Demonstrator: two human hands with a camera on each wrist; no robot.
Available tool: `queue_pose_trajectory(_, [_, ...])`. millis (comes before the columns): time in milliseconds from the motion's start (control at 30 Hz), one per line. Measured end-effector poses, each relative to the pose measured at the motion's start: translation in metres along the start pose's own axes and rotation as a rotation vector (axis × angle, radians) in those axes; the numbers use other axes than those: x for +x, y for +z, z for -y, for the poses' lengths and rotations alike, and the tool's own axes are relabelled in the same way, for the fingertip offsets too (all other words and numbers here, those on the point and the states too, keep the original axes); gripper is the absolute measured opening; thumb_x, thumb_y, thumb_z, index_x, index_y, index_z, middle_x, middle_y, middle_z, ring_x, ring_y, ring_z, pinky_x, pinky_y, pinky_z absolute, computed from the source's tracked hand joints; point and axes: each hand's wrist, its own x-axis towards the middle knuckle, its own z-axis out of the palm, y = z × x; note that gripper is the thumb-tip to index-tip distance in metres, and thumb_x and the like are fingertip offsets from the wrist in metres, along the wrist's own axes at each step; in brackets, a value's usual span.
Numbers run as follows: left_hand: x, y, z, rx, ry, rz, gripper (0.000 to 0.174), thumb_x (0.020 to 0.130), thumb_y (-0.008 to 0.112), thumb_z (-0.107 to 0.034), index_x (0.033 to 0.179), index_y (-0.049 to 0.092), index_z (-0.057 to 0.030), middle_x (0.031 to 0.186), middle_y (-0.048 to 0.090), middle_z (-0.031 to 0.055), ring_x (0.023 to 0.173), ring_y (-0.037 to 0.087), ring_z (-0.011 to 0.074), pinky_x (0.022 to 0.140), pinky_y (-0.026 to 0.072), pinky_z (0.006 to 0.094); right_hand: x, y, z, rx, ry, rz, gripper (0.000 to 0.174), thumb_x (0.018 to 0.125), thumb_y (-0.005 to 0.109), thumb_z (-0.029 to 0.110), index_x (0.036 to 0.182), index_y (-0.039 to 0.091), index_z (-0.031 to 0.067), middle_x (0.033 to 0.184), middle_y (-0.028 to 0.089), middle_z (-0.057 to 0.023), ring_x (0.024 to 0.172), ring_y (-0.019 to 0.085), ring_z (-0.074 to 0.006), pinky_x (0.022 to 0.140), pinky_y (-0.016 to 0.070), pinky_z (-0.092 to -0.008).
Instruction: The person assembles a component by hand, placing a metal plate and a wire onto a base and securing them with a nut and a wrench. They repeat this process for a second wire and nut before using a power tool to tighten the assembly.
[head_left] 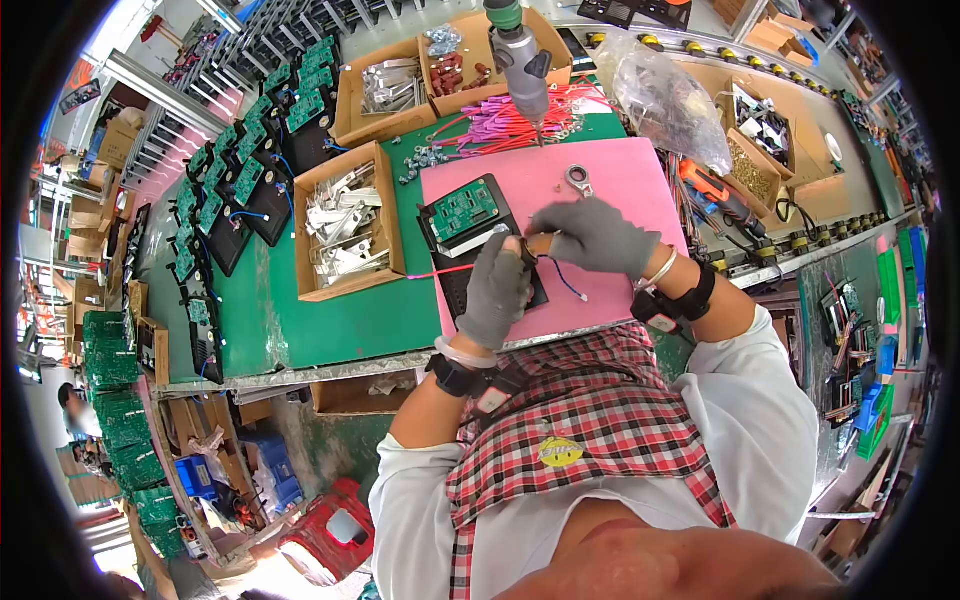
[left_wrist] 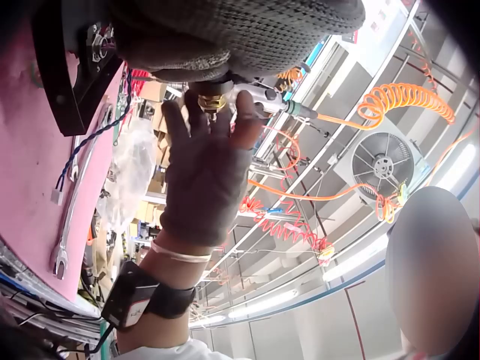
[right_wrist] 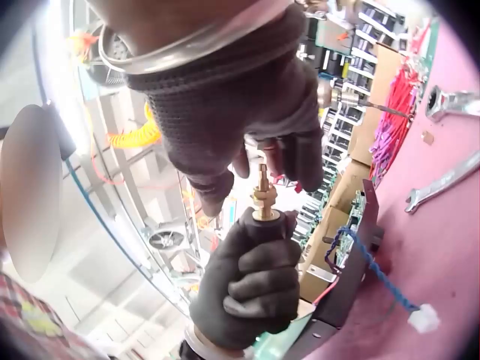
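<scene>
The gloved left hand [head_left: 495, 295] curls round a black knob-like part [right_wrist: 267, 226], from which a brass threaded stud with nuts [right_wrist: 264, 196] points up in the right wrist view. Close to the brass end is the gloved right hand [head_left: 600, 237], its fingers relaxed and bent around it without visible contact. Beneath the left hand lies a black panel [head_left: 455, 285] bearing a green circuit board [head_left: 465, 210]. A twisted blue cable [head_left: 565, 280] ends in a white plug [right_wrist: 424, 319]. A red wire [head_left: 440, 271] runs leftward from the left hand.
On the pink mat [head_left: 640, 190] lies a ratchet wrench [head_left: 578, 180]. A power driver [head_left: 522, 75] hangs above red and purple wires [head_left: 500, 125]. Left of the panel stands a carton [head_left: 390, 215] of metal brackets. An orange-handled tool [head_left: 705, 182] is at the right.
</scene>
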Motion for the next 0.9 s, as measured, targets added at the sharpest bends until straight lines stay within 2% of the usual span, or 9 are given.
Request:
queue_pose_trajectory(133, [-0.003, -0.008, -0.009, -0.035, 0.049, 0.082, 0.025, 0.091, 0.041, -0.033, 0.094, 0.048, -0.0088, 0.057, 0.04, -0.0033, 0.04, 0.033, 0.0042, 0.033, 0.027, 0.0193, -0.006, 0.014, -0.041, -0.194, 0.172, -0.268, 0.049, 0.077, 0.063, 0.024, 0.122, 0.047, 0.0135, 0.083, 0.06, -0.0106, 0.079, 0.06, -0.0255, 0.068, 0.0492, -0.0341])
queue_pose_trajectory(233, [0.006, -0.009, -0.005, -0.033, 0.01, -0.008, 0.024, 0.091, 0.04, -0.034, 0.085, 0.046, -0.0113, 0.054, 0.039, -0.0033, 0.036, 0.031, 0.0045, 0.031, 0.0245, 0.0197, -0.008, -0.002, -0.022, 0.305, 0.208, -0.175, 0.053, 0.077, 0.062, 0.014, 0.126, 0.042, 0.0107, 0.088, 0.057, -0.0046, 0.073, 0.058, -0.0154, 0.066, 0.0479, -0.0282])
queue_pose_trajectory(333, [0.012, -0.006, -0.001, 0.009, 0.017, 0.023, 0.025, 0.09, 0.04, -0.035, 0.084, 0.046, -0.012, 0.053, 0.037, -0.0043, 0.037, 0.03, 0.0043, 0.032, 0.023, 0.0194, -0.002, -0.014, 0.004, 0.776, 0.25, 0.002, 0.051, 0.079, 0.059, 0.013, 0.127, 0.042, 0.0101, 0.086, 0.056, -0.0051, 0.071, 0.056, -0.012, 0.065, 0.0481, -0.0259])
queue_pose_trajectory(433, [0.007, 0.0, -0.008, 0.017, 0.022, 0.014, 0.026, 0.09, 0.041, -0.036, 0.083, 0.047, -0.0116, 0.053, 0.036, -0.0049, 0.038, 0.029, 0.004, 0.032, 0.0224, 0.0194, 0.009, -0.002, 0.006, 0.345, 0.197, -0.063, 0.048, 0.079, 0.057, 0.013, 0.125, 0.044, 0.0095, 0.084, 0.057, -0.0053, 0.069, 0.057, -0.012, 0.064, 0.0484, -0.0262])
queue_pose_trajectory(467, [0.005, 0.001, -0.011, 0.011, 0.022, 0.001, 0.027, 0.09, 0.041, -0.037, 0.083, 0.047, -0.0115, 0.053, 0.036, -0.005, 0.039, 0.029, 0.0039, 0.032, 0.0223, 0.0194, 0.011, -0.009, 0.011, 0.444, 0.255, -0.001, 0.047, 0.078, 0.059, 0.014, 0.124, 0.046, 0.0097, 0.082, 0.057, -0.004, 0.069, 0.056, -0.0115, 0.064, 0.0483, -0.0266])
queue_pose_trajectory(567, [0.005, -0.011, -0.014, 0.004, 0.062, -0.015, 0.028, 0.089, 0.041, -0.037, 0.083, 0.048, -0.0109, 0.055, 0.037, -0.0047, 0.04, 0.03, 0.0037, 0.033, 0.0225, 0.0193, 0.005, 0.01, -0.034, 0.075, 0.222, -0.171, 0.049, 0.078, 0.059, 0.014, 0.124, 0.045, 0.0072, 0.083, 0.056, -0.0041, 0.07, 0.057, -0.0111, 0.064, 0.0485, -0.0267])
queue_pose_trajectory(700, [0.012, -0.01, -0.004, -0.001, 0.078, 0.027, 0.028, 0.089, 0.043, -0.037, 0.087, 0.048, -0.0099, 0.056, 0.038, -0.0049, 0.04, 0.031, 0.0038, 0.033, 0.0231, 0.0193, 0.001, -0.014, -0.012, 0.956, 0.302, -0.027, 0.045, 0.081, 0.056, 0.016, 0.123, 0.044, 0.003, 0.085, 0.057, -0.0061, 0.072, 0.059, -0.0109, 0.055, 0.05, -0.0235])
queue_pose_trajectory(833, [0.015, -0.002, -0.001, 0.039, 0.071, 0.006, 0.027, 0.09, 0.043, -0.038, 0.086, 0.045, -0.0115, 0.054, 0.036, -0.0044, 0.039, 0.03, 0.0043, 0.032, 0.022, 0.0188, 0.008, -0.018, 0.007, 0.754, 0.378, 0.157, 0.023, 0.083, 0.052, 0.014, 0.102, 0.055, 0.0008, 0.071, 0.057, -0.004, 0.061, 0.058, -0.0095, 0.048, 0.0477, -0.0202])
queue_pose_trajectory(900, [0.011, -0.004, -0.005, 0.044, 0.034, -0.024, 0.029, 0.089, 0.043, -0.038, 0.087, 0.047, -0.0101, 0.056, 0.039, -0.0041, 0.041, 0.032, 0.0048, 0.033, 0.0245, 0.0194, 0.009, -0.019, 0.009, 0.642, 0.256, 0.083, 0.018, 0.08, 0.05, 0.01, 0.094, 0.056, 0.001, 0.066, 0.056, -0.0036, 0.057, 0.058, -0.0096, 0.05, 0.0477, -0.0225])
